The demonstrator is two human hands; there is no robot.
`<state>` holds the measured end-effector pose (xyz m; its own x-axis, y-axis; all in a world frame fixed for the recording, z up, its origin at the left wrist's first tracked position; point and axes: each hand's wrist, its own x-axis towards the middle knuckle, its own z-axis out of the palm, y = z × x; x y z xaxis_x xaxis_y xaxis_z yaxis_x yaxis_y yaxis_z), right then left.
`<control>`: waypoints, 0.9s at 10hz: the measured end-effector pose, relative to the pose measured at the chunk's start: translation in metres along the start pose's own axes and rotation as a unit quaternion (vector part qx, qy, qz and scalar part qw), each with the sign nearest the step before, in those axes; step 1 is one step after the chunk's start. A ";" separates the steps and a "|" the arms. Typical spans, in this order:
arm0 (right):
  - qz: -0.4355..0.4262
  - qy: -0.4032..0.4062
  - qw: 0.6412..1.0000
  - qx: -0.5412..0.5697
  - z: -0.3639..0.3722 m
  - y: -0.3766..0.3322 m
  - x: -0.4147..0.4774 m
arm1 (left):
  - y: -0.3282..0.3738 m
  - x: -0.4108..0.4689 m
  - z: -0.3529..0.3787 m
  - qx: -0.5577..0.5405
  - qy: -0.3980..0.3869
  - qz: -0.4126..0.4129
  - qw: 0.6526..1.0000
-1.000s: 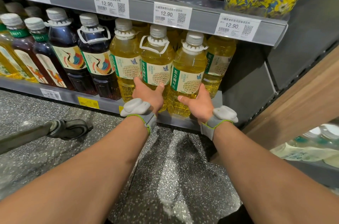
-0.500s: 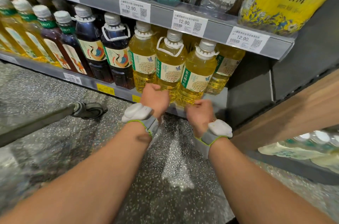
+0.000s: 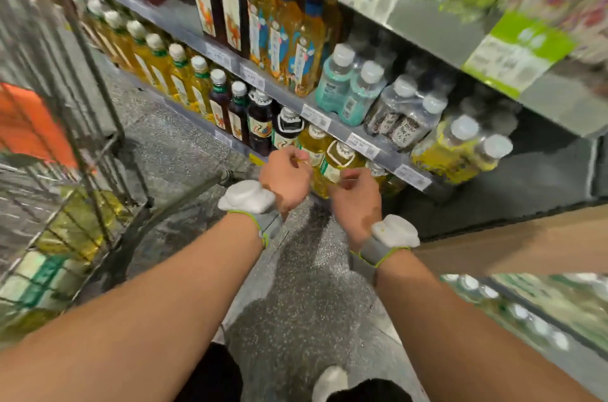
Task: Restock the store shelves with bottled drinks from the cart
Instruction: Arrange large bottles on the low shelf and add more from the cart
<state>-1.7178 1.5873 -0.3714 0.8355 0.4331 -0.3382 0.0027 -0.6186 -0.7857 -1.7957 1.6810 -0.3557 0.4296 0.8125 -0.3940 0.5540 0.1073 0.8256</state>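
Now both hands sit just short of the clear plastic bottles of yellow tea with white caps and green-and-white labels (image 3: 339,160), which stand at the front of the grey bottom shelf (image 3: 227,140). A second ago the palms were spread flat against two of those bottles, pushing them into line. The fingers have since curled in and the view has lifted and swung left. The left hand (image 3: 285,178) hangs in front of the bottle one place left of the handled one, and the right hand (image 3: 357,201) sits just below and right of that bottle's label. Both sets of fingers are curled, but motion blur hides whether they are pinching a bottle or are closed on nothing, so I cannot tell.

Just beyond the left knuckles, further left, stand dark bottles with bird labels (image 3: 260,125). Above the right hand, shrink-wrapped packs of small bottles (image 3: 348,89) fill the next shelf up. Well off to the left of both wrists stands the wire cart (image 3: 113,138), with wrapped packs of yellow bottles (image 3: 79,224) behind its mesh.

As I read it, this row is faced and finished, and the next step is to turn to the cart for more stock.
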 end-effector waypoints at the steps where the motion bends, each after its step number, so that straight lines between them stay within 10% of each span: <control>1: -0.031 -0.028 0.999 -0.008 -0.020 -0.051 -0.028 | 0.040 -0.030 -0.037 0.008 0.031 0.001 0.999; 5: -0.215 -0.111 0.970 -0.040 -0.001 -0.287 -0.141 | 0.135 -0.091 -0.245 -0.041 0.169 0.041 0.984; 9: -0.290 -0.205 0.934 -0.042 0.141 -0.395 -0.256 | 0.065 -0.117 -0.439 -0.107 0.289 -0.008 0.951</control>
<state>-2.0106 1.8133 -0.0479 0.4002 0.9149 -0.0518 0.4463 -0.2439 -0.8610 -2.1229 1.8442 -0.0787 -0.0753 0.9824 -0.1710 0.3721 0.1868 0.9092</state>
